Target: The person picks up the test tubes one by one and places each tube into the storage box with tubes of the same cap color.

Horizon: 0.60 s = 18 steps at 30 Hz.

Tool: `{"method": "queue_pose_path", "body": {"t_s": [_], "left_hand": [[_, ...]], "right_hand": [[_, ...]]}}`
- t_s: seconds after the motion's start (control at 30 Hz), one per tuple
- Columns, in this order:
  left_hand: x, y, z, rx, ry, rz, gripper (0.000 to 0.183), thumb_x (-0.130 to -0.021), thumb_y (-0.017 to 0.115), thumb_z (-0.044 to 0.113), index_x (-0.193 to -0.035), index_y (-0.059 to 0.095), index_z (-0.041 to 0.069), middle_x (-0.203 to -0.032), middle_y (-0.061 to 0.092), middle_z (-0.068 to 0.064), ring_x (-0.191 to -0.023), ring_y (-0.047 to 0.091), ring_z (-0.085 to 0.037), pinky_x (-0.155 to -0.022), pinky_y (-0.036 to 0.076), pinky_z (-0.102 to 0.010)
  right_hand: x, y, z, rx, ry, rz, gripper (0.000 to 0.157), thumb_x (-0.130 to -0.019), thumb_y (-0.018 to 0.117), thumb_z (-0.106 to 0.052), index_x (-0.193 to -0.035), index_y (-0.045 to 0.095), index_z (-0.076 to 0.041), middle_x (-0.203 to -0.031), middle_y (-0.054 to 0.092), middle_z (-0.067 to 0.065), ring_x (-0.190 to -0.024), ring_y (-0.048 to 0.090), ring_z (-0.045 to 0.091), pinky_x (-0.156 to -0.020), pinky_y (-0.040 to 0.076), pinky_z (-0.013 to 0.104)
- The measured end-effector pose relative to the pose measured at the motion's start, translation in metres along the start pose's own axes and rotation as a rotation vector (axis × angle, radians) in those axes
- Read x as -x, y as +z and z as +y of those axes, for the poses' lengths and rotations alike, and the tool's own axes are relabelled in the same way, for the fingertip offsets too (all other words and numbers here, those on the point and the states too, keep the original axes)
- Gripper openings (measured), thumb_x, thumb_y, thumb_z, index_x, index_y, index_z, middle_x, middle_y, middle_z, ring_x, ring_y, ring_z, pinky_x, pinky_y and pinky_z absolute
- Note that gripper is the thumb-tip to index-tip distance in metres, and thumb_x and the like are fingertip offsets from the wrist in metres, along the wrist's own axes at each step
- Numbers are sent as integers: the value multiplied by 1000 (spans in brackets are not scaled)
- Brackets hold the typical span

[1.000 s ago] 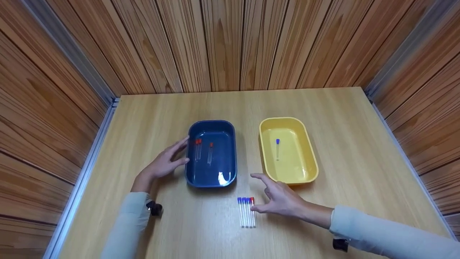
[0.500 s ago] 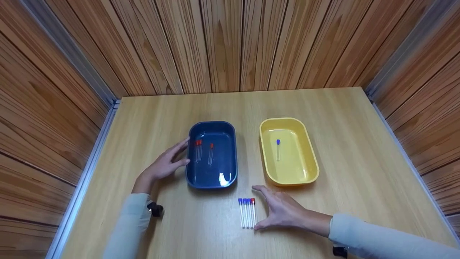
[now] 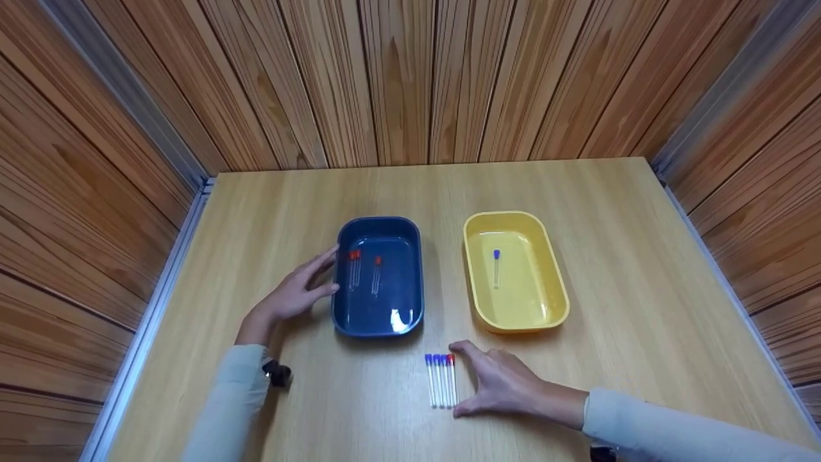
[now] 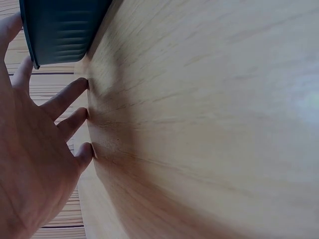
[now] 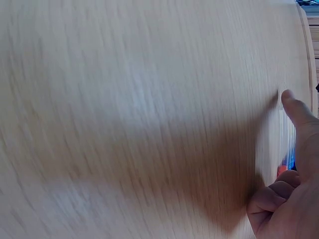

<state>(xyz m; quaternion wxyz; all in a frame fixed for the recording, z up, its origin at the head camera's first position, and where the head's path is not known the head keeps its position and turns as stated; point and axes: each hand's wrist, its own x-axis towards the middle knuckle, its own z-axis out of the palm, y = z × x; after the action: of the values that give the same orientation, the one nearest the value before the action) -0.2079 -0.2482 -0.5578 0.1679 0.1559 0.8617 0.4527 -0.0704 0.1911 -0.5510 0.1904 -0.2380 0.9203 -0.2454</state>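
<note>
Several thin clear tubes lie side by side on the table: blue-capped tubes and, at the right end, one red-capped tube. Beside that one is my right hand, index finger near its cap and thumb near its bottom end, the span between them about the tube's length. In the right wrist view the thumb is stretched out and the other fingers are bent. My left hand touches the left side of a blue tray with spread fingers; three fingertips rest on the table in the left wrist view.
Red-capped tubes lie inside the blue tray. A yellow tray to its right holds one blue-capped tube. Wood-panelled walls enclose the table at the back and sides.
My right hand has moved down toward the near side of the table, its thumb going from the tube's middle to its bottom end. The left hand stays at the blue tray.
</note>
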Motion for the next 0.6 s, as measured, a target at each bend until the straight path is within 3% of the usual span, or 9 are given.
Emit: {"method": "queue_pose_path", "body": {"t_s": [0.2, 0.6], "left_hand": [[-1, -1, -1, 8, 81, -1, 79, -116, 66, 32, -182, 23, 28, -186, 34, -16, -174, 31, -45, -141, 21, -71], [0, -1, 0, -13, 37, -4, 82, -115, 67, 36, -182, 20, 36, -188, 33, -9, -176, 30, -39, -142, 20, -69]], "right_hand": [[0, 2, 0, -22, -7, 8, 100, -74, 103, -55, -154, 57, -15, -68, 43, -12, -59, 36, 3, -55, 26, 22], [0, -3, -1, -26, -4, -7, 97, -77, 102, -53, -154, 57, -15, -70, 44, -12, -61, 36, 3, -57, 27, 21]]}}
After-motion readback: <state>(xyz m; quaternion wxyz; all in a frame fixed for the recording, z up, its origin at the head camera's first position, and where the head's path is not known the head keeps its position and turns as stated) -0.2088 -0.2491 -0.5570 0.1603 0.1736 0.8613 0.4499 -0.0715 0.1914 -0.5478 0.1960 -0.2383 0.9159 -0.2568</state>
